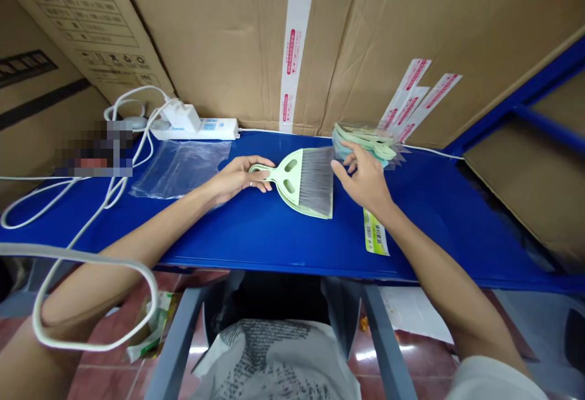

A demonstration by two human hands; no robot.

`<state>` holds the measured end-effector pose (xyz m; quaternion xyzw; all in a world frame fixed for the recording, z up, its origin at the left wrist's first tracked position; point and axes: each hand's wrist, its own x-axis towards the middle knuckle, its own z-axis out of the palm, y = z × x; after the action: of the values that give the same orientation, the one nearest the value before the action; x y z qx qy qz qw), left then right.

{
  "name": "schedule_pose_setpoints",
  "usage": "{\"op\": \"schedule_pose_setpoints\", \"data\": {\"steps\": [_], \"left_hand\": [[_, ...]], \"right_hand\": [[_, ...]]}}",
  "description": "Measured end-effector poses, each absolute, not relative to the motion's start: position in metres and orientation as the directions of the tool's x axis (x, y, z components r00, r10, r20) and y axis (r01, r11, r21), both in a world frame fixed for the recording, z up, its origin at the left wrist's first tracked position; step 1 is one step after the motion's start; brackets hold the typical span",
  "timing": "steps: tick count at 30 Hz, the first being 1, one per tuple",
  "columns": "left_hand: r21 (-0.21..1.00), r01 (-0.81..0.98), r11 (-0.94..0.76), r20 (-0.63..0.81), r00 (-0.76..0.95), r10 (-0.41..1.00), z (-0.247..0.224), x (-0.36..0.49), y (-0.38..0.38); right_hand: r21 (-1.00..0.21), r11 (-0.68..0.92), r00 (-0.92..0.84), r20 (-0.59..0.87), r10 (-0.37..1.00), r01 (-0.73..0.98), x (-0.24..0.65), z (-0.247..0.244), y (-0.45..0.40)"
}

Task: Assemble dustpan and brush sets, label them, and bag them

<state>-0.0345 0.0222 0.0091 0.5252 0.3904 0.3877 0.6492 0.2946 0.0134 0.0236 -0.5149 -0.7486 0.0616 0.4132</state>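
A pale green dustpan (315, 211) with a matching hand brush (316, 175) laid over it is held just above or on the blue table, its grey bristles pointing right. My left hand (240, 178) is closed around both handles. To the right of the bristles, my right hand (361, 174) has thumb and fingers apart and holds nothing. Behind its fingertips lies a pile of green pieces in clear wrapping (365, 139). Below my right wrist is a yellow and white printed label (375, 233).
A clear plastic bag (183, 168) lies left on the blue table (283, 241). Behind it stand a white power strip (219, 128) and a plug. White cables (150, 290) loop across the left side, over my left arm. Cardboard boxes (228, 40) wall the back.
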Motion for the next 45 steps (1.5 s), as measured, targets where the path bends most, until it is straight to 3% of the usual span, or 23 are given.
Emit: {"op": "schedule_pose_setpoints", "data": {"steps": [3,6,8,11,18,26,33,40,45], "left_hand": [[0.985,-0.158,0.064,-0.004,0.358,0.934,0.01,-0.034,0.021],[0.976,-0.215,0.02,0.054,0.332,0.942,0.012,-0.031,0.019],[0.974,-0.227,0.012,0.065,0.327,0.943,0.013,-0.029,0.017],[0.975,-0.221,0.022,0.053,0.326,0.944,0.015,-0.028,0.014],[0.98,-0.189,0.062,0.0,0.311,0.95,0.017,-0.026,0.012],[0.998,-0.064,0.009,0.006,0.237,0.972,0.013,-0.025,0.011],[0.997,-0.073,0.0,0.022,0.301,0.953,0.016,-0.027,0.01],[0.998,-0.066,0.024,-0.007,0.251,0.968,0.012,-0.027,0.011],[0.998,-0.061,0.019,-0.004,0.232,0.973,0.01,-0.03,0.014]], "right_hand": [[-0.702,0.446,-0.086,0.485,0.87,0.555,0.29,0.013,0.014],[-0.917,0.317,-0.17,0.281,0.944,0.241,0.284,0.009,0.014],[-0.973,0.208,-0.246,0.178,0.953,0.101,0.279,0.01,0.011],[-0.984,0.178,-0.263,0.166,0.95,0.023,0.273,0.013,0.005],[-0.966,0.254,-0.224,0.236,0.946,0.054,0.268,0.014,0.0],[-0.97,0.235,-0.245,0.215,0.945,0.057,0.262,0.017,-0.008],[-0.973,0.226,-0.232,0.21,0.95,0.046,0.264,0.018,-0.007],[-0.977,0.209,-0.276,0.189,0.942,0.043,0.262,0.017,-0.009],[-0.964,0.205,-0.28,0.152,0.948,0.17,0.276,0.035,-0.004]]}}
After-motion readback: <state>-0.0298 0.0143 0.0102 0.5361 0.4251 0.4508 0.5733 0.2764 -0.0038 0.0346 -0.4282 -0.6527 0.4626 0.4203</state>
